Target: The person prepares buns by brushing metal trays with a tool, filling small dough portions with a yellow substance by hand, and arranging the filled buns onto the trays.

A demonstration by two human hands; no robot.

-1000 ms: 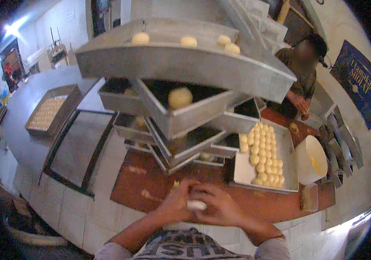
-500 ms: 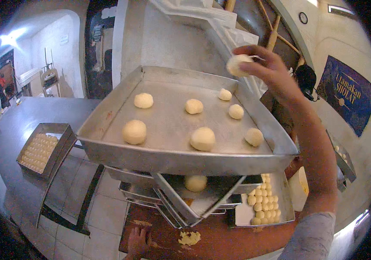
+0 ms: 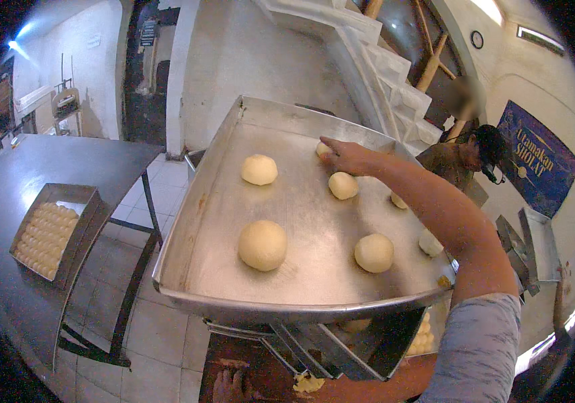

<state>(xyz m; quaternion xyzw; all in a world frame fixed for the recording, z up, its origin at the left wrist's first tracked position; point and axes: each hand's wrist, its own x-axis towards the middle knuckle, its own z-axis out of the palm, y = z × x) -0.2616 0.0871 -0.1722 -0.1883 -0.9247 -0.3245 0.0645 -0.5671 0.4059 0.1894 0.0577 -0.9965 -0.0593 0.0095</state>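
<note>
My right hand point(image 3: 346, 158) reaches over the far side of a large metal tray point(image 3: 217, 305), fingers closed around a dough ball point(image 3: 323, 150) at the tray's base. Several pale round dough balls lie spaced out on the tray, among them a big one near the front left point(image 3: 262, 246) and another at the front middle point(image 3: 374, 252). My right forearm hides part of the tray's right side. Low in the picture, my left hand point(image 3: 228, 387) rests on the brown tabletop point(image 3: 213, 346) with fingers laid out and nothing seen in it. Beside it is a yellow dough scrap point(image 3: 308, 383).
Stacked metal pans point(image 3: 341, 352) stand beneath the tray. A pan of small dough balls point(image 3: 423, 336) shows behind them. On the grey table point(image 3: 99, 158) at left sits another filled pan point(image 3: 89, 195). Another person point(image 3: 459, 161) is beyond my right arm.
My right hand has come down from above the tray's far right corner, lowering the dough ball to the far middle. The view has shifted, and another person has become more visible.
</note>
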